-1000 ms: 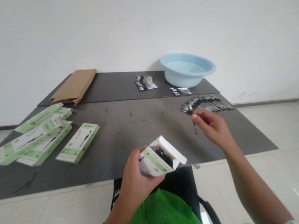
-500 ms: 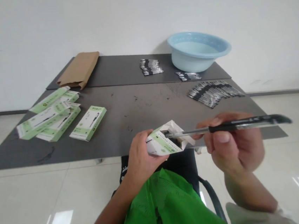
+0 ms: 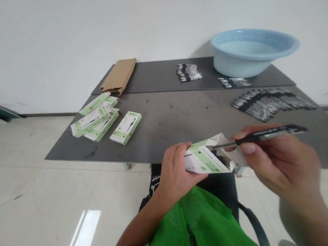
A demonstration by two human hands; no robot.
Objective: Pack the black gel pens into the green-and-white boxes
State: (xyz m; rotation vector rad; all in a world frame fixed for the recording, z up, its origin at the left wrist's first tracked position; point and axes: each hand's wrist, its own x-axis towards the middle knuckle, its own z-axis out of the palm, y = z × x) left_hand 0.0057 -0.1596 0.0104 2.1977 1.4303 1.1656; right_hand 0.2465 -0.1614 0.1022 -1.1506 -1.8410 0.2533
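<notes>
My left hand (image 3: pixel 176 172) is wrapped round a small white-and-green carton (image 3: pixel 205 160), held at the table's front edge with its flaps open to the right. In my right hand (image 3: pixel 283 161), between thumb and fingers, is a black pen (image 3: pixel 265 134). The pen lies nearly level, its capped end to the right and its clear left end inside the carton's mouth. Dark shapes show within the carton, but I cannot make them out. Past my right hand, a fanned row of black pens (image 3: pixel 269 102) covers the right of the table.
A light-blue basin (image 3: pixel 245 66) stands at the back right. Near it are two smaller groups of pens (image 3: pixel 188 72) (image 3: pixel 234 82). Several green-and-white cartons (image 3: pixel 101 115) pile up on the left, with one carton (image 3: pixel 126 127) apart. Behind them lies a brown paper bag (image 3: pixel 119 75).
The pen has moved left relative to the carton, deeper into its mouth. My head view has turned left, so the table and its things appear further right.
</notes>
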